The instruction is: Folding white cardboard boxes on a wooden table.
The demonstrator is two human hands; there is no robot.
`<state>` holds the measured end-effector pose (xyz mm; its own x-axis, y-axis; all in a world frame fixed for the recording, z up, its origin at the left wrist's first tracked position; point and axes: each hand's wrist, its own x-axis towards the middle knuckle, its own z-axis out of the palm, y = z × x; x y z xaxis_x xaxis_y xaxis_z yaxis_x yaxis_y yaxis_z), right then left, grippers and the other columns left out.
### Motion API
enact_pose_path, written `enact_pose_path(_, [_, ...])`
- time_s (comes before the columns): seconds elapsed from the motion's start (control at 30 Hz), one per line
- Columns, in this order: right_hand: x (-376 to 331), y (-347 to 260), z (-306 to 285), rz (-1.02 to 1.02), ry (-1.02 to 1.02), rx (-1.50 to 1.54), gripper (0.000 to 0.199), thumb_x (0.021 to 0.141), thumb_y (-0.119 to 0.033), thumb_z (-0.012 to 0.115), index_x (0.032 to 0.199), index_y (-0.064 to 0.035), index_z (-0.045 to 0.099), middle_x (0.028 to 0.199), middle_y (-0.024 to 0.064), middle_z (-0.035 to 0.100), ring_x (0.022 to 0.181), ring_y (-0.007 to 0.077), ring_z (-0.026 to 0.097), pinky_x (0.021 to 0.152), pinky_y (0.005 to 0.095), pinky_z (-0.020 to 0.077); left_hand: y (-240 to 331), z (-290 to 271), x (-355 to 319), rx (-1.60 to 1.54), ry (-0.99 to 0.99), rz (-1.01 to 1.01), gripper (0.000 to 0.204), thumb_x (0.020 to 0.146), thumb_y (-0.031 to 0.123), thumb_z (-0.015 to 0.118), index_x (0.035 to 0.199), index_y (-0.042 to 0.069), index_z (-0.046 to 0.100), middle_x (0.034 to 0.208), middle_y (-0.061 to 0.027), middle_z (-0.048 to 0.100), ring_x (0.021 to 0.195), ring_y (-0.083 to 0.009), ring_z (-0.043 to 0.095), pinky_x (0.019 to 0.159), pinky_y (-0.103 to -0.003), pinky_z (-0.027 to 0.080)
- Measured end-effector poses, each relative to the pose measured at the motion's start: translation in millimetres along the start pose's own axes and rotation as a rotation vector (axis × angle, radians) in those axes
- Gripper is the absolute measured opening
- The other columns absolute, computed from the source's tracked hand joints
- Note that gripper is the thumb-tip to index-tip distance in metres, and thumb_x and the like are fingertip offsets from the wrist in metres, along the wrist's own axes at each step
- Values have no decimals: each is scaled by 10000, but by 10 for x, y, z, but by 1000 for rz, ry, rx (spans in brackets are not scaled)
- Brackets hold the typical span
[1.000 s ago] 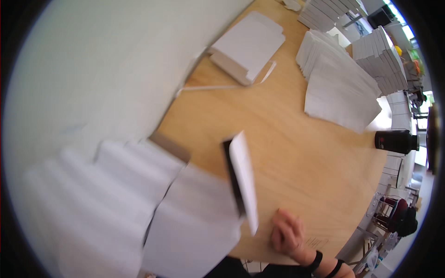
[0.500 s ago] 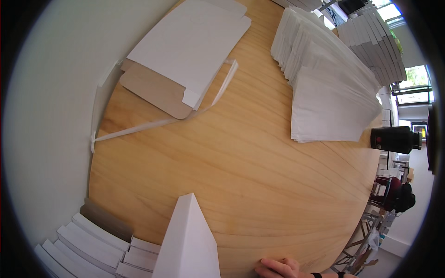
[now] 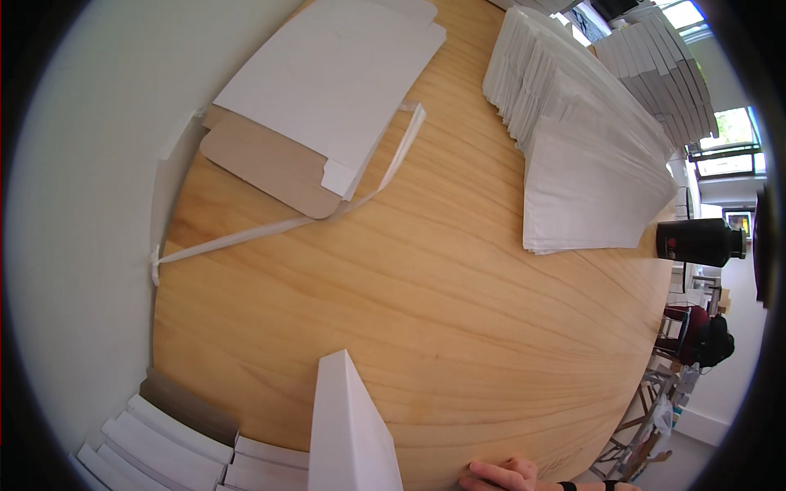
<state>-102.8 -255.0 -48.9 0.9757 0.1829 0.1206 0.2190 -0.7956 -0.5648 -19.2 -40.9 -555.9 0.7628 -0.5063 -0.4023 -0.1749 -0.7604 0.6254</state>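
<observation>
My right hand (image 3: 501, 475) rests low on the wooden table (image 3: 393, 303) at the lower edge, with dark bands around the wrist. Its visible fingers stretch left, holding nothing I can see; the lower part of the hand is cut off. To its left, apart from the fingers, a slim white box (image 3: 352, 425) points away from me, its near end out of view. My left hand is out of view, so whether it touches that box does not show.
White boxes (image 3: 168, 438) are packed at the lower left. Flat white cartons (image 3: 327, 78) lie by the wall, a pale strap (image 3: 246, 235) beside them. A fanned stack of white paper sheets or sleeves (image 3: 585, 184), grey-white stacks (image 3: 659, 74) and a black bottle (image 3: 692, 242) sit at right.
The slim white box has shifted slightly to the right and down in view. My right hand also appears a little farther right, while the whole view has shifted slightly.
</observation>
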Motion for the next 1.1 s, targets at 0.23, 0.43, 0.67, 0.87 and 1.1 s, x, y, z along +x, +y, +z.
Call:
enact_pose_path(0.23, [-9,5,10,-8,11,-12,255,769,-54,720,1017,1,718,1146,215,667,821,263,712,610,293,528,40,70,12,-59,-14,-18,341,908,195,659,1217,54,637,1146,-189,662,1061,-345,630,926,-431,504])
enact_pose_path(0.43, [-14,-5,3,-3,22,2,256,763,-49,722,1013,4,716,1131,221,669,841,279,717,619,300,541,37,25,-69,-96,-25,-46,334,912,197,657,1213,52,640,1135,-191,668,1047,-340,639,916,-428,510])
enact_pose_path(0.67, [-3,-15,19,2,15,4,240,781,-50,709,1016,1,717,1126,218,670,829,280,714,598,311,531,-38,36,-165,-140,-42,-70,327,917,199,654,1208,51,644,1122,-193,676,1031,-333,650,904,-424,518])
enact_pose_path(0.87, [-6,-25,-5,-2,-15,-34,268,805,-69,702,1067,-15,710,1212,193,645,879,273,707,631,308,531,-52,-149,-578,-155,-70,-115,320,921,201,651,1203,49,647,1110,-196,682,1016,-328,660,893,-420,525])
enact_pose_path(1.1, [-205,92,141,11,42,-94,369,782,-26,686,1151,-38,682,1277,159,625,960,228,643,642,329,492,-61,-831,-2474,-101,-107,-338,314,926,203,648,1198,47,651,1097,-198,690,1000,-321,671,881,-416,533])
